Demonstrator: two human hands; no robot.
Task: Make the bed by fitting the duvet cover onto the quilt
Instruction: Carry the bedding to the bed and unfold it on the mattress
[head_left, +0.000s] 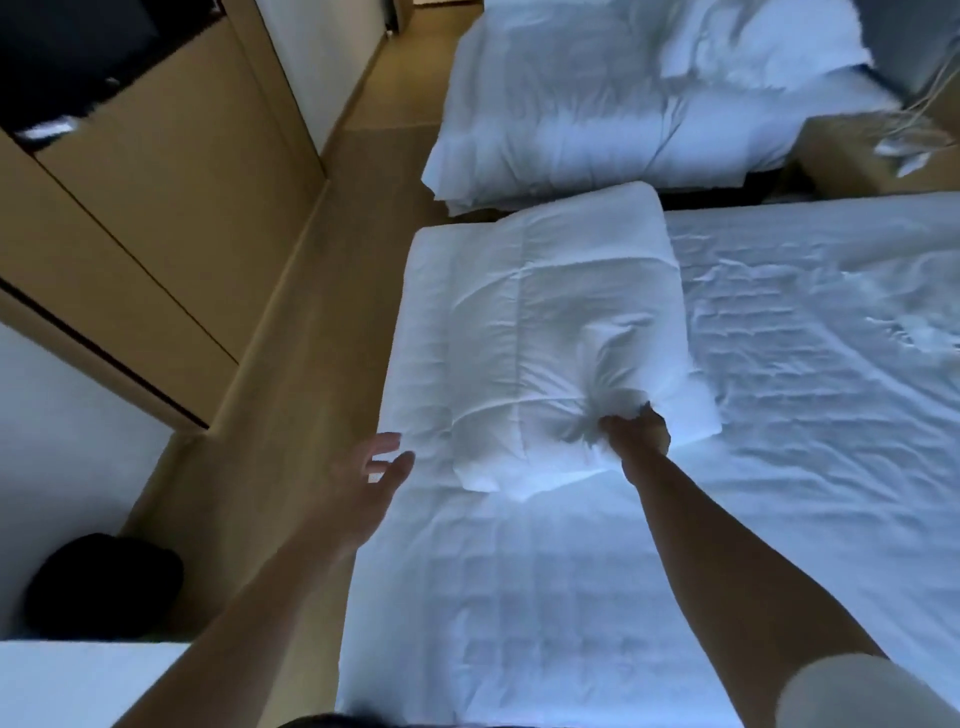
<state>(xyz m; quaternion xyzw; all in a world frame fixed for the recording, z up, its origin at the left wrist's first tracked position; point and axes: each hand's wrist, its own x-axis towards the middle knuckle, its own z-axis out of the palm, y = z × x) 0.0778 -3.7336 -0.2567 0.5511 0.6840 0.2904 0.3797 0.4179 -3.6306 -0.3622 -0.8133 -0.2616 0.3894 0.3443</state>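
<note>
White folded quilt (540, 332) bunched in my right hand's (636, 434) fist at 12 o'clock, left hand (371, 480) spread empty; one-handed pulling risks it unfolding unevenly.

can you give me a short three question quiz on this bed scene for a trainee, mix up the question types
1. True or false: the right hand grips a bunched edge of the folded white padded quilt.
2. Multiple choice: the left hand is (a) gripping the quilt, (b) open, fingers spread, holding nothing, (c) flat on the wooden floor.
3. Fill in: the folded quilt lies on the near bed with the wrinkled white sheet, close to its ____ edge as the person sees it.

Key
1. True
2. b
3. left
</note>
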